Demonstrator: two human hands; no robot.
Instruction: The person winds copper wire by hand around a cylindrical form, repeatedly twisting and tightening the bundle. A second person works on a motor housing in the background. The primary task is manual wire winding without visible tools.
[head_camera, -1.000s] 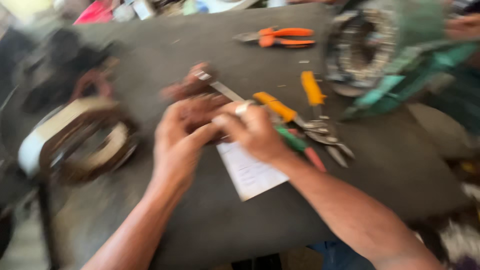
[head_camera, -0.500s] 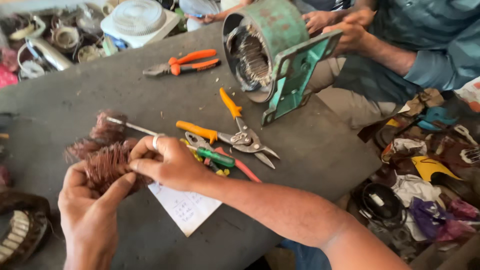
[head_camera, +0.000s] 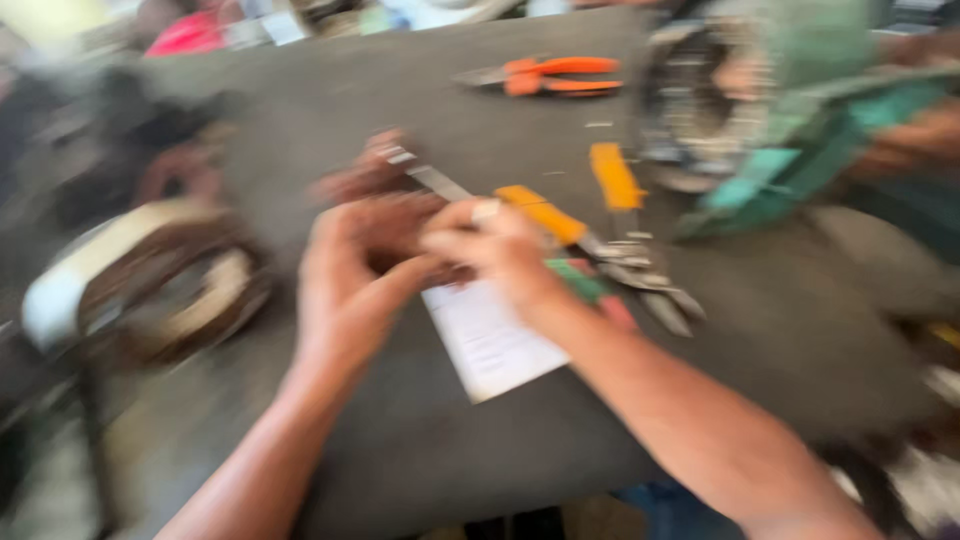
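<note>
The picture is blurred by motion. My left hand (head_camera: 350, 280) and my right hand (head_camera: 495, 250) meet over the dark table (head_camera: 420, 110), both closed on a reddish-brown coil of copper wire (head_camera: 375, 185) that shows above my fingers. A ring sits on a finger of my right hand. Under my right wrist lies a white sheet of paper (head_camera: 490, 340). Just right of my hands lie yellow-handled cutters (head_camera: 560, 220) and a green-and-red handled tool (head_camera: 595, 295).
Orange-handled pliers (head_camera: 550, 75) lie at the far side of the table. A green motor housing (head_camera: 760, 120) stands at the right, with another person's hands on it. A round stator with windings (head_camera: 150, 285) sits at the left edge.
The view has swung back to the left, so the motor housing and the other person sit at the right edge. My hands still hold the copper coil together.
</note>
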